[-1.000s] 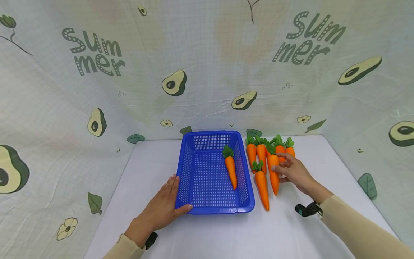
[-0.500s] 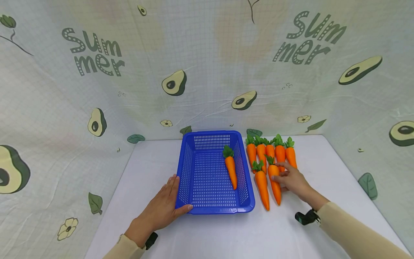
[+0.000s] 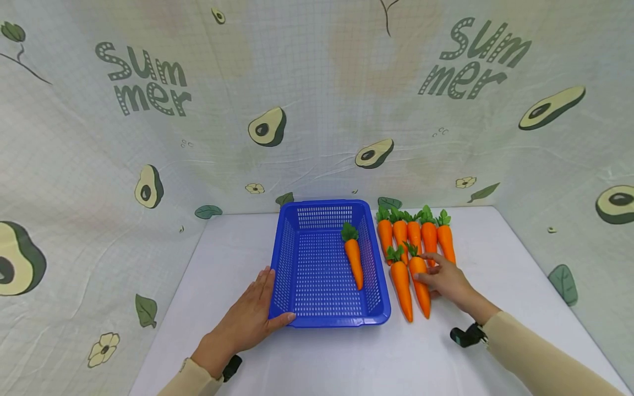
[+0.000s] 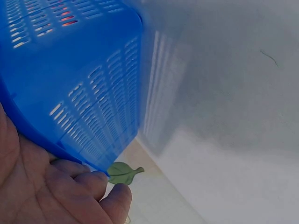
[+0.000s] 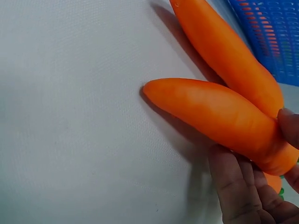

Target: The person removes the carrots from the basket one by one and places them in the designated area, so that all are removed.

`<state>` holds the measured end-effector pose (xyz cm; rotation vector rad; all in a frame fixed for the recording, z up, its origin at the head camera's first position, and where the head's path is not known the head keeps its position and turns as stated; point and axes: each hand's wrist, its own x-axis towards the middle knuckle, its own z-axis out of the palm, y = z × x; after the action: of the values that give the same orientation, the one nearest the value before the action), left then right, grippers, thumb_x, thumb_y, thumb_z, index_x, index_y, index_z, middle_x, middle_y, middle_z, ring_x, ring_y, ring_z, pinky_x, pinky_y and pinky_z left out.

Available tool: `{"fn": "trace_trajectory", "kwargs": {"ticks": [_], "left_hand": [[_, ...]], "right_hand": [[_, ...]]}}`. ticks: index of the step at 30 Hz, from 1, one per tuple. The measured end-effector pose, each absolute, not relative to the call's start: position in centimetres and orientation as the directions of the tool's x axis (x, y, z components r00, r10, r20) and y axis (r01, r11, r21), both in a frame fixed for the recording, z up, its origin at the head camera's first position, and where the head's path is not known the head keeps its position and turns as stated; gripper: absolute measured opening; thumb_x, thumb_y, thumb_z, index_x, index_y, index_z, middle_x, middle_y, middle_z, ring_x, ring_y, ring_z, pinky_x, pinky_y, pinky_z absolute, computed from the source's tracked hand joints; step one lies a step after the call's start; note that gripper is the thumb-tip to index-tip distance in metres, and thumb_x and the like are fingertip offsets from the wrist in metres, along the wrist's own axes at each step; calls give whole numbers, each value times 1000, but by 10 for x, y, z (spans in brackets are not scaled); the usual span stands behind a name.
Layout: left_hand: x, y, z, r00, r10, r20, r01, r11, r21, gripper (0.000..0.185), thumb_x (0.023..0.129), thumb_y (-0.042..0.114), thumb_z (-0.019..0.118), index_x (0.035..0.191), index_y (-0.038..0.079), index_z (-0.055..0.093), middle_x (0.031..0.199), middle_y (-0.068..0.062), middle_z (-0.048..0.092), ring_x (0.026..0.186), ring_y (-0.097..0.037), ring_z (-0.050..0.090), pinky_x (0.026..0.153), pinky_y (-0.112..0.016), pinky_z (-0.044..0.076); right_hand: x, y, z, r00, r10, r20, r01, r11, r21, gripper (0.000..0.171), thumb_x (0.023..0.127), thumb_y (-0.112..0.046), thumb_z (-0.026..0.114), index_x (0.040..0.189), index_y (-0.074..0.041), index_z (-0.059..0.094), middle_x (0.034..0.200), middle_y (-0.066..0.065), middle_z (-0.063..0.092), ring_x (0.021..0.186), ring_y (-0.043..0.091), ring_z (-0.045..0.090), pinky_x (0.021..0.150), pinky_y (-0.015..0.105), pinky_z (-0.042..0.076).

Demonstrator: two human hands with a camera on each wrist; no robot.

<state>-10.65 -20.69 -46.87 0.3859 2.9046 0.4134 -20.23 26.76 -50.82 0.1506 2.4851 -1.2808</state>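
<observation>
Just now the right hand (image 3: 448,280) pinches a plump orange toy carrot (image 3: 421,283) lying on the white table (image 3: 346,357) (tip toward six o'clock), apparently between thumb and fingers; the left hand (image 3: 247,319) rests flat, fingers straight, against the blue perforated plastic basket (image 3: 297,258) at nine o'clock.

An orange carrot (image 3: 420,280) with a green leafy top lies flat on the white desk (image 3: 346,357), tip toward the viewer, touching a second carrot (image 3: 401,281) beside the blue basket (image 3: 284,264), which holds one carrot (image 3: 354,257).
</observation>
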Motion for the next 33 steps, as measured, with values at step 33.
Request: {"fn": "trace_trajectory", "kwargs": {"ticks": [33], "left_hand": [[-106, -207, -471, -948, 283, -144, 226, 920, 319, 119, 94, 82, 48, 169, 2, 2, 178, -19, 5, 164, -38, 13, 129, -58, 23]], "right_hand": [[-201, 270, -516, -937, -35, -347, 253, 618, -745, 71, 97, -29, 78, 152, 0, 43, 129, 34, 59, 85, 23, 70, 73, 38, 67]]}}
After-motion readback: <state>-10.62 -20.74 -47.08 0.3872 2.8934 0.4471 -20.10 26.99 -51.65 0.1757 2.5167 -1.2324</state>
